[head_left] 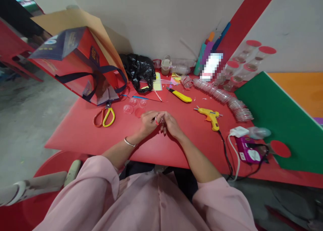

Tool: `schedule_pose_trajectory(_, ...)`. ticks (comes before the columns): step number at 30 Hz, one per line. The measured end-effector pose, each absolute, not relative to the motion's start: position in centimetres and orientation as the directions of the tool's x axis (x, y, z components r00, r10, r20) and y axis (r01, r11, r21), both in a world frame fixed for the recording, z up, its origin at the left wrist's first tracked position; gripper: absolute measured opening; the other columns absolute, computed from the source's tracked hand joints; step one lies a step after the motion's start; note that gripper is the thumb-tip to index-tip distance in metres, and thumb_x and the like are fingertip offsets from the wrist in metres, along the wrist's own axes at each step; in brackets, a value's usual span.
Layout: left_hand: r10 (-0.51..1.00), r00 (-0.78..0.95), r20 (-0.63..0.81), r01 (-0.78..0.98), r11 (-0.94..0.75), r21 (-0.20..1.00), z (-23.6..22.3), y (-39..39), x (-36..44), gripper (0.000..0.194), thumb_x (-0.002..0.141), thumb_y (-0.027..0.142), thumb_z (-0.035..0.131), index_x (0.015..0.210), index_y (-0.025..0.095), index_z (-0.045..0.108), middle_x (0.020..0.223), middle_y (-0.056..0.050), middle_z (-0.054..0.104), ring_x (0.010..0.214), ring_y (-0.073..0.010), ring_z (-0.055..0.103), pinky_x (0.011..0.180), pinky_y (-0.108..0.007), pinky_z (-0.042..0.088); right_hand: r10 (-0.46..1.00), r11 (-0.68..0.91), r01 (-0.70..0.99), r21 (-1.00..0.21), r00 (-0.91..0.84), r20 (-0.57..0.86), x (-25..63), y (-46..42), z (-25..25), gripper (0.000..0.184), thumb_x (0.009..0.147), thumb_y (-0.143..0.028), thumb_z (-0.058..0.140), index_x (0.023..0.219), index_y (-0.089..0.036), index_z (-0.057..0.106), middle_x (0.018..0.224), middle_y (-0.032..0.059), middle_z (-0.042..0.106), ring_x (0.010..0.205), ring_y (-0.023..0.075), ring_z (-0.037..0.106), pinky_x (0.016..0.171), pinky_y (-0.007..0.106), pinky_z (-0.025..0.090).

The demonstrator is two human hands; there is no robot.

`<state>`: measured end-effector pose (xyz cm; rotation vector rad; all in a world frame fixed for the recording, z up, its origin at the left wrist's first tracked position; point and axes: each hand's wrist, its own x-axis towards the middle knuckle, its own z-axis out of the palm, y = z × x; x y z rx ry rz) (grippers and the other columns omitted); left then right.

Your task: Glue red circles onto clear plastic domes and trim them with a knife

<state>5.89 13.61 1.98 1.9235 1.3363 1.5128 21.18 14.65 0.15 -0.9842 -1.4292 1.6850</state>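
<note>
Both hands meet over the front middle of the red table. My left hand (149,120) is closed, its fingers around a small clear and red plastic piece (158,118). Against the same piece, my right hand (172,124) is closed too, with its fingertips pointing down. Much of the piece is hidden by the fingers. Just beyond my left hand lie a flat red disc (138,112) and several clear plastic domes (128,109). Farther back rests a yellow utility knife (182,95), and a yellow glue gun (211,116) lies to the right.
Scissors (104,116) lie at the left, before a large red and blue bag (75,63). A black plastic bag (140,69) sits by the wall. Nested clear cups (219,93) curve toward a green board (280,123). Cables run from a purple power box (248,150).
</note>
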Motion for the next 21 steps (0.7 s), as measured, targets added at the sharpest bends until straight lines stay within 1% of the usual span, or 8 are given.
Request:
schedule_pose_trajectory(4,0.954,0.007,0.301,0.151,-0.299,0.942,3.0,13.0,6.2,0.046,0.093,0.057,0.067,0.071,0.017,0.07,0.064,-0.004,0.066,0.058,-0.0136,0.059,0.06,-0.028,0.047,0.928,-0.032,-0.037,-0.999,-0.372,-0.016,21.1,14.6,-0.2,0.061,0.098,-0.079,0.04,0.119,-0.026,0.062,0.054,-0.0084,0.054,0.038,0.0097,0.046,0.037,0.02,0.036)
schedule_pose_trajectory(7,0.984,0.121,0.132,-0.047,-0.127,0.991,3.1,13.4,5.8,0.047,0.083,0.062,0.076,0.078,0.016,0.072,0.064,-0.004,0.067,0.056,-0.0145,0.061,0.057,-0.029,0.05,0.946,0.01,-0.025,-1.0,-0.325,0.018,21.2,14.7,0.0,0.055,0.1,-0.075,0.04,0.12,-0.028,0.06,0.064,-0.0069,0.057,0.042,0.0102,0.045,0.041,0.023,0.037)
schedule_pose_trajectory(10,0.976,0.213,0.05,-0.045,-0.042,0.998,3.0,14.0,4.8,0.049,0.075,0.062,0.084,0.073,0.015,0.071,0.059,-0.002,0.062,0.051,-0.0112,0.054,0.051,-0.025,0.045,0.933,0.183,0.079,-0.98,-0.329,0.147,21.8,14.9,0.5,0.048,0.103,-0.069,0.041,0.117,-0.029,0.064,0.089,0.0005,0.07,0.067,0.0149,0.062,0.064,0.028,0.052)
schedule_pose_trajectory(12,0.954,0.3,0.017,0.001,-0.019,1.0,3.0,14.1,4.3,0.05,0.078,0.063,0.081,0.07,0.015,0.069,0.056,-0.001,0.059,0.046,-0.0088,0.047,0.046,-0.024,0.038,0.903,0.302,0.153,-0.941,-0.363,0.23,22.1,14.9,0.8,0.048,0.105,-0.065,0.039,0.117,-0.028,0.066,0.107,0.0044,0.073,0.093,0.0205,0.068,0.086,0.035,0.054)
schedule_pose_trajectory(13,0.941,0.338,0.017,0.023,-0.026,0.999,3.0,14.1,4.1,0.051,0.08,0.064,0.079,0.068,0.015,0.068,0.055,0.0,0.058,0.045,-0.0083,0.045,0.044,-0.024,0.035,0.889,0.336,0.178,-0.925,-0.383,0.25,22.2,15.0,0.9,0.048,0.105,-0.064,0.038,0.118,-0.028,0.067,0.113,0.0054,0.073,0.102,0.0227,0.068,0.093,0.037,0.052)
schedule_pose_trajectory(15,0.93,0.362,0.059,0.052,-0.083,0.995,3.1,14.0,4.0,0.055,0.085,0.066,0.073,0.063,0.016,0.064,0.053,0.0,0.055,0.045,-0.0085,0.044,0.045,-0.025,0.034,0.879,0.361,0.215,-0.907,-0.404,0.254,22.4,15.0,0.9,0.049,0.106,-0.063,0.036,0.12,-0.028,0.067,0.114,0.006,0.074,0.106,0.0242,0.068,0.096,0.038,0.05)
schedule_pose_trajectory(18,0.936,0.291,0.199,0.129,-0.245,0.961,3.0,13.7,4.2,0.06,0.092,0.068,0.062,0.06,0.017,0.064,0.054,-0.002,0.056,0.049,-0.0116,0.049,0.051,-0.027,0.039,0.89,0.35,0.252,-0.902,-0.39,0.236,22.2,15.0,0.7,0.05,0.107,-0.063,0.033,0.116,-0.028,0.068,0.106,0.0051,0.073,0.095,0.022,0.067,0.09,0.035,0.048)
schedule_pose_trajectory(21,0.902,0.24,0.359,0.322,-0.423,0.847,2.5,13.5,4.3,0.056,0.098,0.06,0.057,0.06,0.019,0.065,0.059,-0.005,0.061,0.056,-0.014,0.054,0.059,-0.029,0.041,0.903,0.317,0.253,-0.914,-0.376,0.209,21.8,14.9,0.5,0.051,0.107,-0.062,0.032,0.101,-0.027,0.068,0.09,0.0024,0.069,0.08,0.0185,0.062,0.08,0.031,0.046)
